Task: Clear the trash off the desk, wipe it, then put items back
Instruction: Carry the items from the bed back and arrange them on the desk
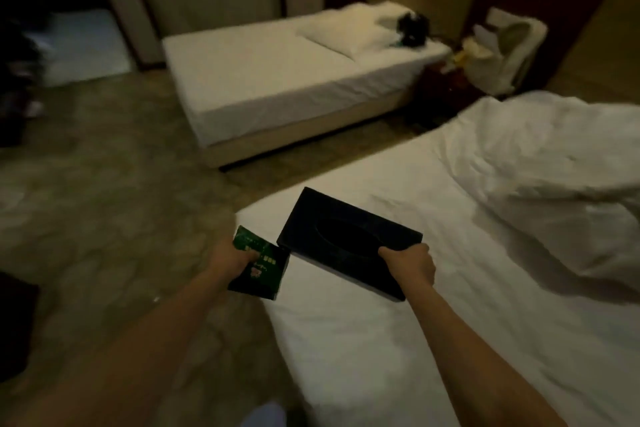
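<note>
both hands full over the near bed (398, 340), right hand (410, 265) clamped on the tissue box (341, 239), left hand (232, 258) gripping a green packet (259, 269) just beside it, desk out of sight, so wiping looks undone.

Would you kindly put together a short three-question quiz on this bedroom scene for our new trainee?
1. True or false: the right hand grips the black tissue box by its near edge.
2. What does the left hand hold?
A. a white towel
B. a dark green packet
C. a glass cup
3. Fill in: the tissue box is over the corner of the near ____, not the carpet.

Key
1. True; the fingers curl round that edge.
2. B
3. bed; whether the box rests on the sheet or is held just above it cannot be told.
</note>
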### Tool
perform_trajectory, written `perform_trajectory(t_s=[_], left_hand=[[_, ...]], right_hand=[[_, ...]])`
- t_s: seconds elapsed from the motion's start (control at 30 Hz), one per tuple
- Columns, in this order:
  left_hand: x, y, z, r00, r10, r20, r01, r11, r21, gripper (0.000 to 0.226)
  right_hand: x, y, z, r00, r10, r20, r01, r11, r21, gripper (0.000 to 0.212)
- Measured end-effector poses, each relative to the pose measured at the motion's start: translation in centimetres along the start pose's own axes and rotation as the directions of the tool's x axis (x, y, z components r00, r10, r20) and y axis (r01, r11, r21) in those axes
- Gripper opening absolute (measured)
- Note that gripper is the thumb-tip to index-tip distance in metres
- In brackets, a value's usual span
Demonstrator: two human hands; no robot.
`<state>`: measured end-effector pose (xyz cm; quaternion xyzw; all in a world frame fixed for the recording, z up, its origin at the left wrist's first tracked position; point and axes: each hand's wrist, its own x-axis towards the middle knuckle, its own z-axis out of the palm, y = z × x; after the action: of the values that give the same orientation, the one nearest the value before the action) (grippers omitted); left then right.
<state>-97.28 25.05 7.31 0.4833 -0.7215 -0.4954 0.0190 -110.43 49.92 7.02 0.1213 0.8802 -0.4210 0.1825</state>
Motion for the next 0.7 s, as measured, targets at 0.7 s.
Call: perform_trajectory(t_s=[0.7], left_hand=[[-30.9,-41.7,-47.1,0.452,-0.614,-0.647,0.164,0.77,-0.617,0.029]], right_hand=[[-51.7,-12.3,39.0,0.401,-0.471,0.786,0.765,0.644,-0.004,0.054]])
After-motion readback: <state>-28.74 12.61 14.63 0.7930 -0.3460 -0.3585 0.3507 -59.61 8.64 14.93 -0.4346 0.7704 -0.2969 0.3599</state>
